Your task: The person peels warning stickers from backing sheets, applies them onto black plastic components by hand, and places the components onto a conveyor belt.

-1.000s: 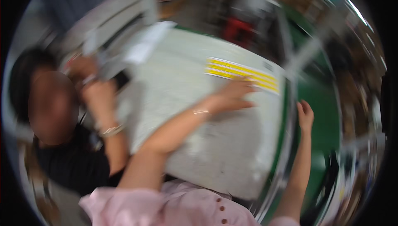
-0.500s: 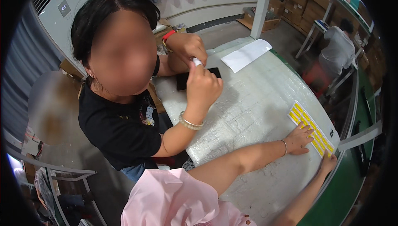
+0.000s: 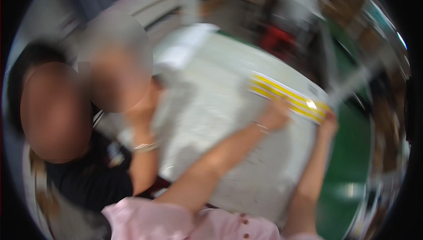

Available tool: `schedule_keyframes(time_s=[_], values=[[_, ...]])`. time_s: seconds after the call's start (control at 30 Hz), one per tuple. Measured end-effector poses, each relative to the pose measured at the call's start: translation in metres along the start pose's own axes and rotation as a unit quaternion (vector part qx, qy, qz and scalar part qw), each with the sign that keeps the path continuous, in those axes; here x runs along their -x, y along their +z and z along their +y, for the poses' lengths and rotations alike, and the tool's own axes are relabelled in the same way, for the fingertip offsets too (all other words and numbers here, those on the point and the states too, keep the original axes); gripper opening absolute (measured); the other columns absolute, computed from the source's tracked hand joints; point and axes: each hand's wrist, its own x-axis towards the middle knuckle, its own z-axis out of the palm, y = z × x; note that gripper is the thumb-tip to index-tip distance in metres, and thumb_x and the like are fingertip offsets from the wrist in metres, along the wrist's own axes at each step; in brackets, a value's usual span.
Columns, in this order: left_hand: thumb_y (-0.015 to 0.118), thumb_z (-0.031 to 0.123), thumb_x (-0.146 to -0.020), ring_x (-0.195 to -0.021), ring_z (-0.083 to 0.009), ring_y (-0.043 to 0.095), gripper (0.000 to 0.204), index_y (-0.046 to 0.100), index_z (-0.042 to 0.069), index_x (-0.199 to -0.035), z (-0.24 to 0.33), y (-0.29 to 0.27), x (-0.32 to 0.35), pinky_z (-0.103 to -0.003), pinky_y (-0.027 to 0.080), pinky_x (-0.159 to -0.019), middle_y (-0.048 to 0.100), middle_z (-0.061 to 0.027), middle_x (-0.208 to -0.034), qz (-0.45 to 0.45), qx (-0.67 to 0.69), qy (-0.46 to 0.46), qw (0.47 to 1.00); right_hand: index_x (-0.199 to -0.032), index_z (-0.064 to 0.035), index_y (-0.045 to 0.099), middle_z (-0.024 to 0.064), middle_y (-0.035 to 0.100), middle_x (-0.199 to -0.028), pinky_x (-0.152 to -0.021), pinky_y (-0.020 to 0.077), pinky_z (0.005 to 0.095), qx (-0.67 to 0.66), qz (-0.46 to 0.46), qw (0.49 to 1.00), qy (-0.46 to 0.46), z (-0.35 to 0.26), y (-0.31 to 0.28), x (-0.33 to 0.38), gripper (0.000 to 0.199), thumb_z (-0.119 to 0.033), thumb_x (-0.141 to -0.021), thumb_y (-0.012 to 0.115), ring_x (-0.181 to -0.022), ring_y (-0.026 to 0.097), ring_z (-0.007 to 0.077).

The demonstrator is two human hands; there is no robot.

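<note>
The picture is blurred by motion. A large white sheet (image 3: pixel 229 121) lies across a green table (image 3: pixel 348 160), with a yellow striped label (image 3: pixel 286 95) near its far right edge. My left hand (image 3: pixel 275 114) rests on the sheet just below the label and holds nothing that I can see. My right hand (image 3: pixel 328 123) is at the sheet's right edge, by the label's end; its fingers are too blurred to read. Both my forearms reach up from a pink garment (image 3: pixel 176 222) at the bottom.
A person in a black top (image 3: pixel 88 178) is at the left; their hand (image 3: pixel 141 112), with a bracelet on the wrist, is raised by the sheet's left edge. A white paper (image 3: pixel 183 48) lies at the far end. Blurred clutter and a red object (image 3: pixel 275 39) stand beyond.
My head has swung, so the view has shifted and blurred. My hands stay by the yellow label. The other person's raised hand is still at the sheet's left side.
</note>
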Motion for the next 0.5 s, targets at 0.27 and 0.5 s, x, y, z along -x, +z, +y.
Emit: schedule_keyframes(time_s=[0.27,0.5], values=[[0.067,0.027,-0.081,-0.128,-0.0355,0.041,0.033,0.063,0.008,-0.107,0.041,-0.039,-0.053,-0.047,0.031,-0.106,0.049,-0.0166,-0.134,-0.018,0.075,0.054,0.996,-0.086,-0.0021,0.068,0.0124,0.067,-0.073,-0.062,0.0507,0.0323,-0.180,0.129,0.974,-0.039,-0.017,-0.045,-0.004,0.012,-0.013,-0.083,0.066,-0.066,0.065,0.0205],[0.058,0.005,-0.086,-0.124,-0.0283,0.046,0.018,0.061,0.002,-0.103,0.042,-0.145,-0.055,-0.038,0.034,-0.105,0.052,-0.0138,-0.131,0.080,0.172,0.116,0.975,-0.084,0.0005,0.061,0.0075,0.061,-0.076,-0.065,0.0455,0.0286,-0.423,0.024,0.889,-0.176,-0.128,-0.073,0.055,0.013,-0.012,-0.082,0.065,-0.073,0.057,0.0140]])
